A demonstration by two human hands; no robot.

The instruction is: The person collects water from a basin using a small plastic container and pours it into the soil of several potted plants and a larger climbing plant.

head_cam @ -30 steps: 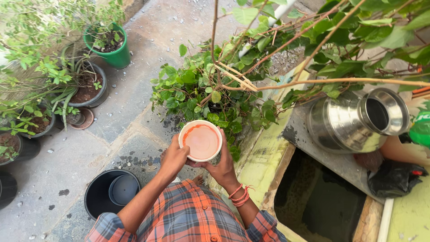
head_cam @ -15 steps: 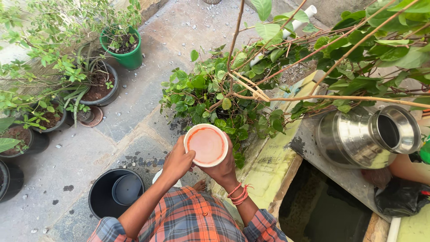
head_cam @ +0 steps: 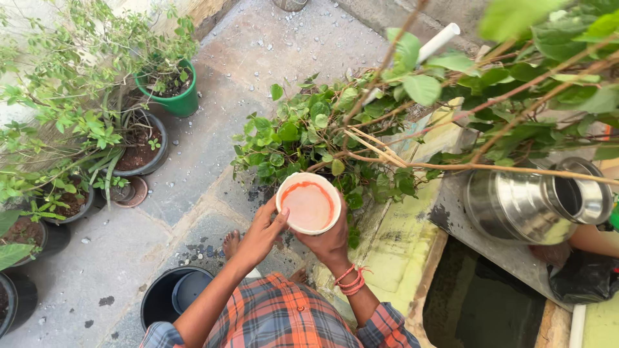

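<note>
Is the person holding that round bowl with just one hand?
No, both hands are on the bowl: the left hand touches its left rim and the right hand cups it from below.

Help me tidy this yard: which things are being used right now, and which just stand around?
In use: left hand and right hand holding a round orange-rimmed bowl over the leafy plant.

Standing around: steel water pot, green pot, black bucket.

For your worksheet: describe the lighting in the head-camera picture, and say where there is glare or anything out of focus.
Head view: soft, even daylight with only faint shadows on the paving; bright glare streaks on the steel pot; the leaves nearest the lens are blurred; the bowl held in both hands is sharp.
</note>
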